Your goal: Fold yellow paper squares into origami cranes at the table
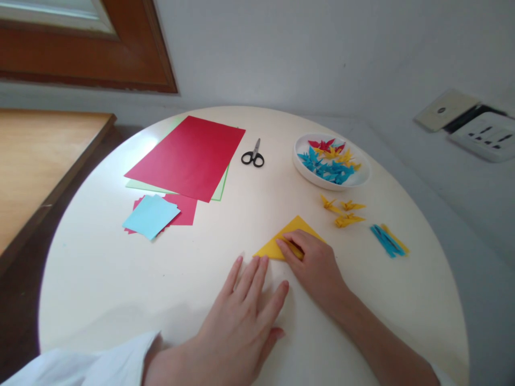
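Note:
A yellow paper folded into a triangle (296,225) lies flat on the round white table (193,279). My left hand (245,311) is open with spread fingers, its fingertips on the paper's left corner and lower edge. My right hand (311,262) is closed, its bent fingers pressed on the middle of the triangle. Something dark yellow shows between thumb and fingers; I cannot tell whether it is a held piece or shaded paper. Just beyond that hand rest three small yellow origami cranes (345,220).
A white dish (298,167) holds red, yellow and blue origami cranes. Blue and yellow paper strips (388,241) lie at the right. Black-handled scissors (253,155) lie beside large red sheets (189,158) over green-edged ones. Light blue squares (152,215) cover smaller red paper (185,209).

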The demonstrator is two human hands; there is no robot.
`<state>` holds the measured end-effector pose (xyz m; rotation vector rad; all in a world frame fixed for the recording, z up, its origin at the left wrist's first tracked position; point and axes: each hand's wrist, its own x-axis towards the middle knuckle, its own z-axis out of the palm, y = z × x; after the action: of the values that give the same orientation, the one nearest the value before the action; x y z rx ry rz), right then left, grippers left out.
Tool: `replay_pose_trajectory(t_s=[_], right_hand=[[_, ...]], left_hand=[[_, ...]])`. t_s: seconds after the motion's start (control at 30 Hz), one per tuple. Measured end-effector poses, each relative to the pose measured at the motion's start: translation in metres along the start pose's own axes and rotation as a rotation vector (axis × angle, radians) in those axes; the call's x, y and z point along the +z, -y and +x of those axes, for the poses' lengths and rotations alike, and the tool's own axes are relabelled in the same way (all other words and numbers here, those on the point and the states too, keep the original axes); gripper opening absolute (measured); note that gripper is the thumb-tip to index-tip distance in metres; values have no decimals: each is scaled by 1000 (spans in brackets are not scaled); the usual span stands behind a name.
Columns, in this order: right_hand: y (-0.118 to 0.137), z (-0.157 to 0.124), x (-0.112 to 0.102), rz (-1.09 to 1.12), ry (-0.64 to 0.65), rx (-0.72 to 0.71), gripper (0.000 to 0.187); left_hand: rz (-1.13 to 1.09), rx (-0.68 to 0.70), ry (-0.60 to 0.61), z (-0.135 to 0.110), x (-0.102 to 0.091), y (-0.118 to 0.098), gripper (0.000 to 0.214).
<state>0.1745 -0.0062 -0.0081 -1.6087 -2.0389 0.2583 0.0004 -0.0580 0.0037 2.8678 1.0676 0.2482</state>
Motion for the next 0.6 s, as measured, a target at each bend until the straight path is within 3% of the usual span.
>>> replay_pose_trajectory(t_s=[0.6], right_hand=[[2, 1, -2, -12, -11, -11, 12]], left_hand=[[60, 24, 4, 1, -7, 0, 45]])
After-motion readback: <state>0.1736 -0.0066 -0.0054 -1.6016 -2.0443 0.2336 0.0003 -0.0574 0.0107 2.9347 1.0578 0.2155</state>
